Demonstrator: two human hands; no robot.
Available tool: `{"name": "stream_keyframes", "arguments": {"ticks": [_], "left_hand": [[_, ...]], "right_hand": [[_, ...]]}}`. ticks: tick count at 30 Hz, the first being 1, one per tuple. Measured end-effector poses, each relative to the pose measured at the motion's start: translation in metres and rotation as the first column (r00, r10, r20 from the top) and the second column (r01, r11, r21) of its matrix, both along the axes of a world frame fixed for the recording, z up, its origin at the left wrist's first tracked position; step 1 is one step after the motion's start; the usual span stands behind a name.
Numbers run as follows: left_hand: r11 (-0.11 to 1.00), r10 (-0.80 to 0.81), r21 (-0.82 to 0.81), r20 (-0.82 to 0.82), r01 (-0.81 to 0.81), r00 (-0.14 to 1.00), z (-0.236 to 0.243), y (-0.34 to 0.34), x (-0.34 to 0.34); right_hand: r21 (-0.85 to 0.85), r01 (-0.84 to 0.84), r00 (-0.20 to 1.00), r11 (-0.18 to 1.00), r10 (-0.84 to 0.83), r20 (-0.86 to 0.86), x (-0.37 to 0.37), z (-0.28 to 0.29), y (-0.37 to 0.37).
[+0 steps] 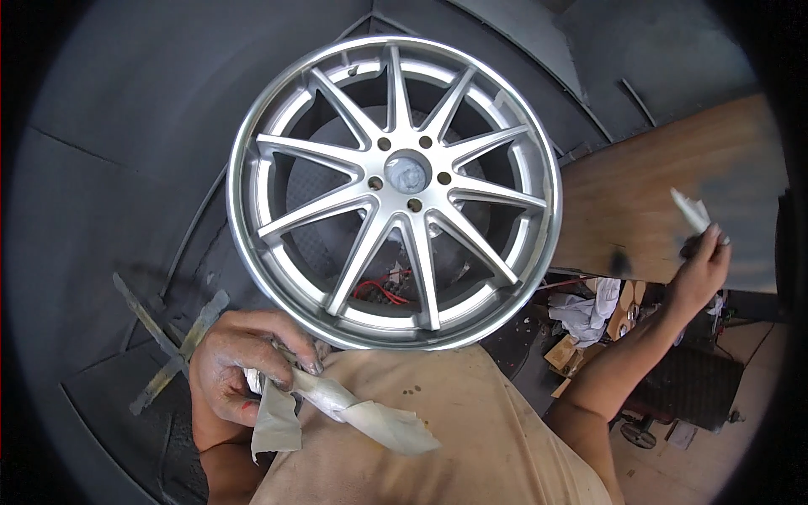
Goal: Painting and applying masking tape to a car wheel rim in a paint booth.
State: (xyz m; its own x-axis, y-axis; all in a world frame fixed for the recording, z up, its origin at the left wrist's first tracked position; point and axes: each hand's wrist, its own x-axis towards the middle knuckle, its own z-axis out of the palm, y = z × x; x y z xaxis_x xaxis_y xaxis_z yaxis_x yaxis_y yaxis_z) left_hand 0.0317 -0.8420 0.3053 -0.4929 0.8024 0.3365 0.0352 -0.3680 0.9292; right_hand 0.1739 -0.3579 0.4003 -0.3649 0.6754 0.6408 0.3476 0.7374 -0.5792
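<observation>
A silver multi-spoke alloy wheel rim (pixel 404 139) lies face up before me, with a polished outer lip. A dull beige band shows along the right part of its lip. My left hand (pixel 248 366) is closed near the rim's lower left edge, around crumpled, twisted pale masking tape (pixel 374 417). One end of that tape hangs below the fingers, while the rest sticks out to the right in front of my shirt. Far out to the right, my right hand (pixel 709 252) pinches a small whitish strip (pixel 692 210), perhaps tape too. That arm is stretched away from the rim.
Behind the right hand is a wooden board (pixel 614 189). Below it stand open cardboard boxes (pixel 568 358) and a crumpled white sheet (pixel 589 311). A taped cross-shaped stand (pixel 168 345) is beside my left hand. Red wires (pixel 383 290) show beneath the spokes. Dark grey walls surround the rim.
</observation>
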Motion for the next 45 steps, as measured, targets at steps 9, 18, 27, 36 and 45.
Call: {"name": "stream_keyframes", "arguments": {"ticks": [9, 18, 27, 36, 45], "left_hand": [[0.927, 0.37, -0.03, -0.081, -0.373, 0.926, 0.058, 0.086, 0.06], [0.832, 0.334, -0.303, -0.394, -0.464, 0.856, 0.04, 0.117, 0.121], [0.529, 0.828, 0.021, 0.203, -0.848, 0.522, 0.01, 0.098, 0.167], [0.582, 0.722, 0.112, 0.384, -0.805, 0.575, -0.011, 0.1, 0.155], [0.585, 0.72, 0.104, 0.39, -0.805, 0.574, -0.018, 0.09, 0.144]], "right_hand": [[-0.488, -0.713, 0.607, 0.504, 0.792, -0.069, -0.009, -0.006, -0.136], [-0.803, -0.577, -0.053, -0.153, 0.987, -0.15, 0.006, -0.069, -0.076], [-0.687, -0.633, 0.039, 0.356, 0.901, 0.431, -0.015, -0.107, -0.006], [-0.702, -0.541, -0.31, 0.464, 0.665, 0.679, -0.036, -0.114, -0.026], [-0.58, -0.71, -0.349, 0.398, 0.516, 0.782, -0.034, -0.116, -0.04]]}}
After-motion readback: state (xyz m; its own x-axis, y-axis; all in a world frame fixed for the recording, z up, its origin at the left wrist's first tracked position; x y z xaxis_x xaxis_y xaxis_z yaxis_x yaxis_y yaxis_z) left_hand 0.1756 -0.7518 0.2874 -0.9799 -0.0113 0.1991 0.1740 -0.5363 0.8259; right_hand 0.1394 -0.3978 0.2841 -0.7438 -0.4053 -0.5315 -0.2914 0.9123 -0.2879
